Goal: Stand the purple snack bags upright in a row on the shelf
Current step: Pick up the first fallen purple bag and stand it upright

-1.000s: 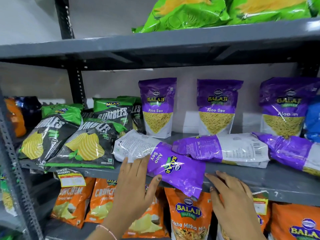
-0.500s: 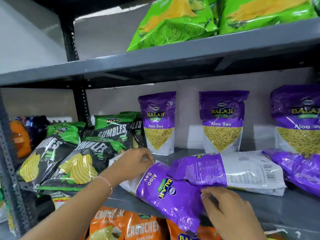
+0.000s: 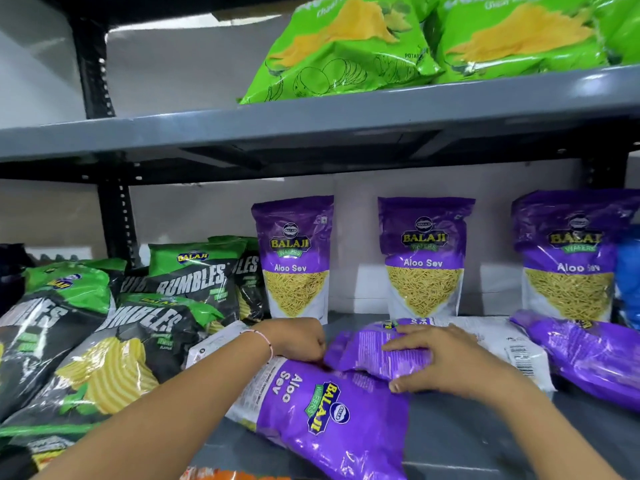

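Observation:
Three purple Aloo Sev bags stand upright against the back wall: a left one (image 3: 292, 258), a middle one (image 3: 424, 258) and a right one (image 3: 571, 261). Three more lie flat on the grey shelf (image 3: 467, 438). The front lying bag (image 3: 329, 410) points toward me, face up. Behind it lies a second bag (image 3: 367, 351), back side up. My right hand (image 3: 446, 365) grips it, fingers on top and thumb underneath. My left hand (image 3: 298, 339) is closed in a fist at that bag's left end. The third lying bag (image 3: 595, 362) rests at the far right.
Black-and-green Rumbles chip bags (image 3: 145, 327) are piled on the left of the same shelf. A blue bag (image 3: 628, 282) sits at the right edge. Green chip bags (image 3: 346, 53) lie on the upper shelf (image 3: 311, 126). Orange packs (image 3: 221, 474) peek out below.
Both hands left the front lying bag. My right hand moved up onto the second lying bag and my left hand slid right to its end. The view tilted upward.

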`<state>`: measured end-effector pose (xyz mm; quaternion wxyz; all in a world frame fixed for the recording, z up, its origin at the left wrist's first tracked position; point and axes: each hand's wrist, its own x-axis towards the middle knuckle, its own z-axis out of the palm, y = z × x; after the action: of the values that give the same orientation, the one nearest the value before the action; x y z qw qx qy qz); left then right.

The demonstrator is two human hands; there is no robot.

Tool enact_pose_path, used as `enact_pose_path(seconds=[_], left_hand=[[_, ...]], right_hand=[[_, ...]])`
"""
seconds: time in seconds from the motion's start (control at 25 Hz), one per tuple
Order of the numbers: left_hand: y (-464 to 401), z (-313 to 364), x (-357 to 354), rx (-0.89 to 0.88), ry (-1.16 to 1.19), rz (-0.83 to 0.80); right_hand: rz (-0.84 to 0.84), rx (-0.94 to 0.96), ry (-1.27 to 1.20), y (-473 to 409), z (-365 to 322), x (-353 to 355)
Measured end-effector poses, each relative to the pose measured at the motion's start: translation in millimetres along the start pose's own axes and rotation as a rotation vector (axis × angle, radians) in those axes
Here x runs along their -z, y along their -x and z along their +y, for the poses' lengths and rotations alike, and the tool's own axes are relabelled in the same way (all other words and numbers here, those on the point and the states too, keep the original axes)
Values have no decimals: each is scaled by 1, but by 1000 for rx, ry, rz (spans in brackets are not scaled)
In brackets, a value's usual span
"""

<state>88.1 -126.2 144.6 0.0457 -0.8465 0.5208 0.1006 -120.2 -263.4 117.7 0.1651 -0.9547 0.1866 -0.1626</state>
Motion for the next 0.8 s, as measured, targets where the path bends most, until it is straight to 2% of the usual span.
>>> enact_pose_path(seconds=[0.12,0.16,0.2,0.24,0.28,0.32,0.44,0.52,0.6,0.68,0.8], left_hand=[[0,-3,13,-5,170,47],[-4,-40,27,-69,197,160],[-4,-58,35,-117,228,207],[-4,-58,41,-126,314,187],[0,-57,47,-151,382,187],[6,-57,50,-180,442,209],[20,-64,63,-239,689,386],[20,-68,70,-279,939,567],[13,-69,69,-295,1192,714],[0,-70,56,-275,1397,878],[-17,-64,22,-272,1740,1027]], right_hand=[[133,-66,190,-18,0,-6],[192,-83,259,-50,-22,-12],[187,-114,290,-67,-29,-16],[193,-126,231,-69,-25,-11],[206,-122,110,-70,-20,-6],[234,-105,-112,-67,-18,-4],[389,-163,-1019,-54,-14,0],[295,-228,-1420,-45,-7,6],[161,-223,-1688,-42,-7,8],[123,-183,-1704,-49,-20,3],[142,-94,-1371,-68,-53,-6]])
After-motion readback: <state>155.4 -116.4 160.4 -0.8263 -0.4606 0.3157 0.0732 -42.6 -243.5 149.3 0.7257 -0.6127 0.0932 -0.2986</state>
